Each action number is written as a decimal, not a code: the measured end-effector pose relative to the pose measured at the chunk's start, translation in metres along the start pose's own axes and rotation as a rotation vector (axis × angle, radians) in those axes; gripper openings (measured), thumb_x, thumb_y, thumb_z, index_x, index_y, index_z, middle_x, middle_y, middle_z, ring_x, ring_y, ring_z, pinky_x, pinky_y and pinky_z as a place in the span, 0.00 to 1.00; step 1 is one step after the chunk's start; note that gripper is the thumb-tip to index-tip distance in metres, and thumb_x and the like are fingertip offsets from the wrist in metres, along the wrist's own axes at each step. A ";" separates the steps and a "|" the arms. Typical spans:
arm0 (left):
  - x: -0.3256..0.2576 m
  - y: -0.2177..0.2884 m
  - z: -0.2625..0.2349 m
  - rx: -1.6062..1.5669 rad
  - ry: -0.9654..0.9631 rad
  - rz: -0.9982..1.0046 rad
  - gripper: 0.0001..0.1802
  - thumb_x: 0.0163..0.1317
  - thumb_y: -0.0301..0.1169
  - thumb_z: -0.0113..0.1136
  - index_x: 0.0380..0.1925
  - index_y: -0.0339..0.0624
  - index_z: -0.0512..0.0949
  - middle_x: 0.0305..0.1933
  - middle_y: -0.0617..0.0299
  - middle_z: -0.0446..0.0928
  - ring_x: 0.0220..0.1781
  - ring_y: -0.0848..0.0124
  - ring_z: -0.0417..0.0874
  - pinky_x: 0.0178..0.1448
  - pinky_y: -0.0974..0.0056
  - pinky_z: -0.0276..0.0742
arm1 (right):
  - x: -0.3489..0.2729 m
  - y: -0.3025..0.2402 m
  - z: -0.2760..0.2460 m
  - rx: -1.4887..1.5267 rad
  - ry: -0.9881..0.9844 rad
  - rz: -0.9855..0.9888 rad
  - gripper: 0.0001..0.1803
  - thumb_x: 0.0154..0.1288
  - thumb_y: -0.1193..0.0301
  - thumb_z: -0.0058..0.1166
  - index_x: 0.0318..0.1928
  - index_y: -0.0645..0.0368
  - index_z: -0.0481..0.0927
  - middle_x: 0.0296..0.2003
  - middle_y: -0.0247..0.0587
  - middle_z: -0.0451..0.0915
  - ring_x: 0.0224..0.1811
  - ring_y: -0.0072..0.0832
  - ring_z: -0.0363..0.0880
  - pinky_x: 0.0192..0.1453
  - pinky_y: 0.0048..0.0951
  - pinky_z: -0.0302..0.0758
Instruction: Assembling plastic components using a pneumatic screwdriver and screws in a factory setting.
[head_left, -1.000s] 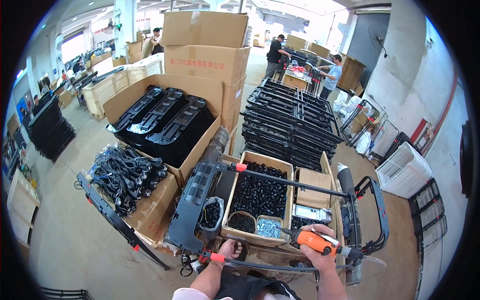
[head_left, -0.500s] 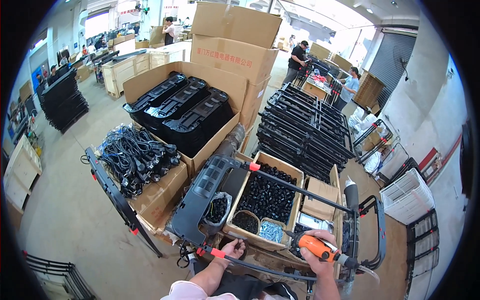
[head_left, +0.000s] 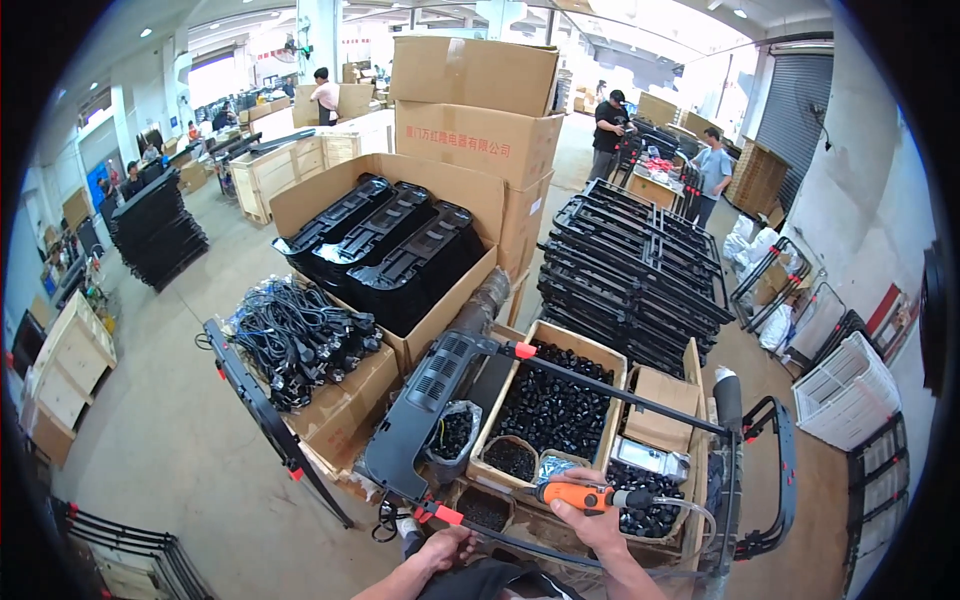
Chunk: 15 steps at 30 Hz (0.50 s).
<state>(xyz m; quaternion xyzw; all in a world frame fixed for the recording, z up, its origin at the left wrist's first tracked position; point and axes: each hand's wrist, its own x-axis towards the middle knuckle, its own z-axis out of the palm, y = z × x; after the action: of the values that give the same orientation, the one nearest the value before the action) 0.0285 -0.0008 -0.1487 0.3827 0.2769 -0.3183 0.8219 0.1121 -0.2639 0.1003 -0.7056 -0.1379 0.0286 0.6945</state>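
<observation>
My right hand (head_left: 588, 522) is wrapped round an orange power screwdriver (head_left: 578, 497), with a clear hose trailing from its back end. The tool's tip points left, over the small box of silvery screws (head_left: 556, 467). My left hand (head_left: 446, 549) is closed, fingertips pinched together beside the near bar of a black tubular frame (head_left: 540, 548); what they hold, if anything, is too small to make out. Red clips (head_left: 447, 514) sit on that bar just beyond the left hand. A black vented motor housing (head_left: 425, 400) is joined to the frame's left side.
A carton of black plastic knobs (head_left: 555, 405) stands inside the frame, beside a bag of small black parts (head_left: 455, 432). Bundled power cords (head_left: 300, 335) lie on a box at left. Behind are a carton of black covers (head_left: 385, 240) and stacked black frames (head_left: 630, 275). Other people work farther back.
My right hand has brought the screwdriver left and turned it closer to level, over the screws. My left hand has drawn back slightly toward me. The whole view has shifted.
</observation>
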 end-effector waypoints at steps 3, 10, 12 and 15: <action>-0.040 0.001 -0.005 -0.040 0.092 0.059 0.17 0.84 0.41 0.51 0.46 0.42 0.82 0.34 0.67 0.78 0.31 0.75 0.76 0.32 0.70 0.73 | 0.001 0.007 0.009 0.065 -0.027 0.012 0.29 0.64 0.75 0.73 0.62 0.61 0.74 0.55 0.50 0.85 0.57 0.34 0.86 0.64 0.38 0.83; -0.109 0.036 0.017 -0.151 0.223 0.214 0.14 0.83 0.37 0.53 0.56 0.42 0.82 0.40 0.70 0.79 0.36 0.78 0.75 0.36 0.72 0.74 | 0.009 0.019 0.038 0.222 -0.080 0.062 0.32 0.62 0.77 0.74 0.64 0.63 0.72 0.57 0.51 0.85 0.58 0.34 0.86 0.65 0.39 0.83; -0.121 0.061 0.036 -0.266 0.201 0.259 0.13 0.83 0.37 0.53 0.53 0.42 0.81 0.38 0.71 0.77 0.34 0.79 0.72 0.35 0.72 0.69 | 0.012 0.026 0.047 0.265 -0.072 0.079 0.34 0.62 0.79 0.73 0.65 0.63 0.71 0.57 0.52 0.84 0.58 0.35 0.86 0.66 0.40 0.82; -0.115 0.097 0.053 -0.337 0.120 0.317 0.14 0.82 0.42 0.55 0.51 0.44 0.81 0.35 0.72 0.74 0.32 0.80 0.69 0.32 0.74 0.65 | 0.024 0.017 0.063 0.261 -0.092 0.091 0.34 0.62 0.80 0.71 0.66 0.63 0.69 0.57 0.54 0.84 0.60 0.36 0.85 0.69 0.40 0.80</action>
<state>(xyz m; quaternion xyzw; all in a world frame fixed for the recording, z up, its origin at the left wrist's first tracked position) 0.0371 0.0414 0.0048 0.2972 0.3111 -0.1113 0.8958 0.1228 -0.1970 0.0852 -0.6129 -0.1325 0.1100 0.7712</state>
